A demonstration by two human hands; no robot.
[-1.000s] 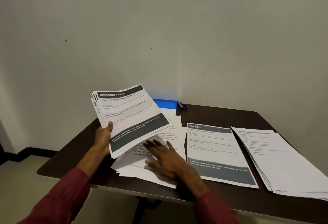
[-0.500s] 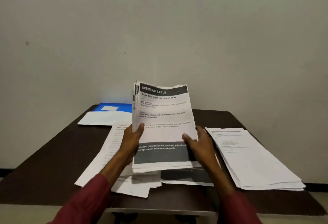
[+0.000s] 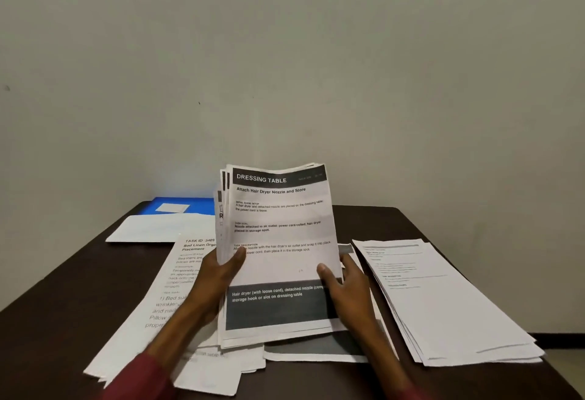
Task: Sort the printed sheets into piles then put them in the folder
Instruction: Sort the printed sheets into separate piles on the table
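Both hands hold one stack of sheets [image 3: 281,235] up off the table [image 3: 63,304], tilted back so its front page faces the camera. The left hand [image 3: 218,276] grips the stack's left edge, with its thumb laid across the front page and its fingers curled out of sight behind. The right hand [image 3: 345,292] grips the right edge lower down, thumb on the front and fingers wrapped round the back. Between the two thumbs the front page reads "DRESSING TABLE" in a dark header, then "Attach Hair Dryer Nozzle and Store". A dark band with white text runs across the page at the height of the wrists. Above the left thumb the sheets fan apart slightly, so several left edges show.

Under the left forearm, a pile of pages [image 3: 177,279] lies on the table with loose, uneven edges and a heading that begins "Bed Linen". Directly below the right hand lies a sheet with a dark band [image 3: 316,345], partly covered by the held stack. To the outside of the right hand, just beside it, sits a thicker pile [image 3: 443,298] with small print, its sheets stepped at the near end. Beyond the left hand, near the wall, the blue folder [image 3: 193,204] lies flat and bears a pale label. A blank white sheet [image 3: 158,228] lies in front of the folder and overlaps its near edge. A dark red sleeve [image 3: 142,377] covers the left forearm.
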